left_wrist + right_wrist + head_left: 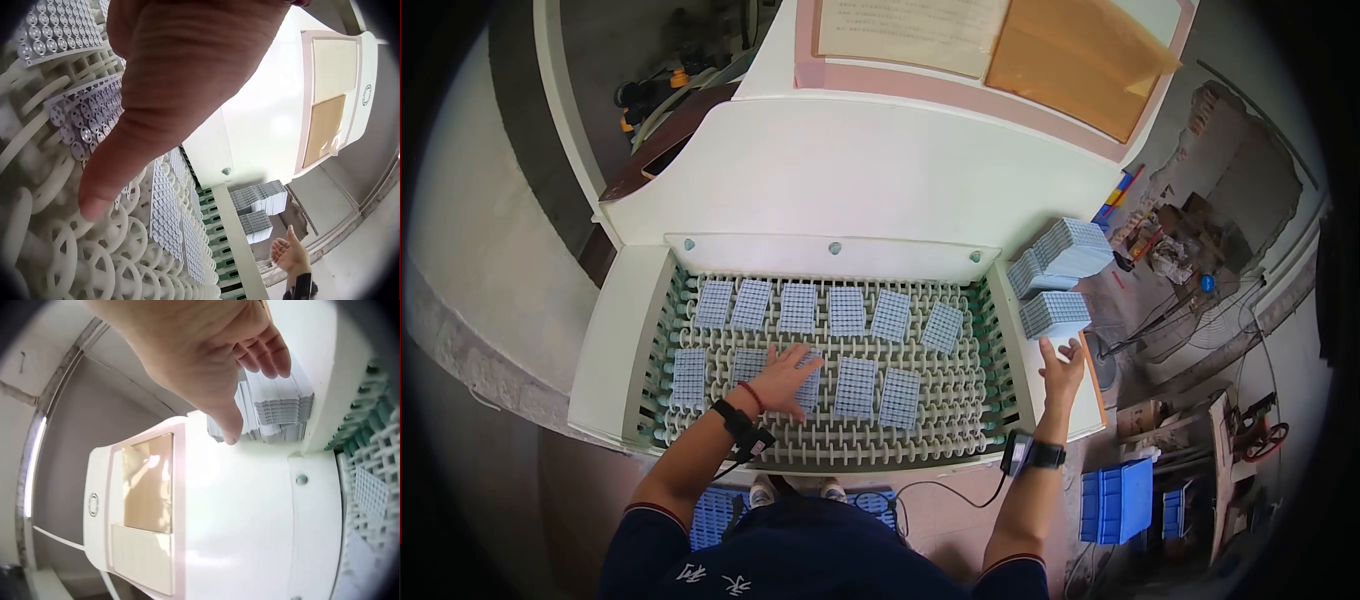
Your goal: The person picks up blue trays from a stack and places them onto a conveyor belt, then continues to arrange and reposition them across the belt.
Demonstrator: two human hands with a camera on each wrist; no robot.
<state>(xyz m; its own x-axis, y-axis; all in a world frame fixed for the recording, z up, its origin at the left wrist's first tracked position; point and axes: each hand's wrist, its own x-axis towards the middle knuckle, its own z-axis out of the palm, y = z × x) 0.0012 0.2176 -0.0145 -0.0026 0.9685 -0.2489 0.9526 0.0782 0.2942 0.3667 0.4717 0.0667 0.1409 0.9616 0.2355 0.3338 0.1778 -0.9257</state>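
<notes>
Light blue-grey grid panels lie in two rows on a bed of white ringed rollers [880, 445]. The left hand [785, 383], fingers spread, is over a panel [808, 395] in the front row, partly covering it; whether it touches is unclear. In the left wrist view, the thumb of the left hand [169, 94] extends over the rollers beside a panel [90, 115]. Near the front stack of panels [1055, 315] on the right ledge is the right hand [1062, 375], its fingers loosely bent and holding nothing. The right wrist view has the right hand [206, 362] beside the stacks [281, 400].
More stacked panels [1075, 248] stand at the ledge's back. A white machine cover [850, 170] rises behind the rollers, with papers [910, 30] above. Blue crates [1117, 500] sit on the floor at right. A cable [960, 492] runs between the wrists.
</notes>
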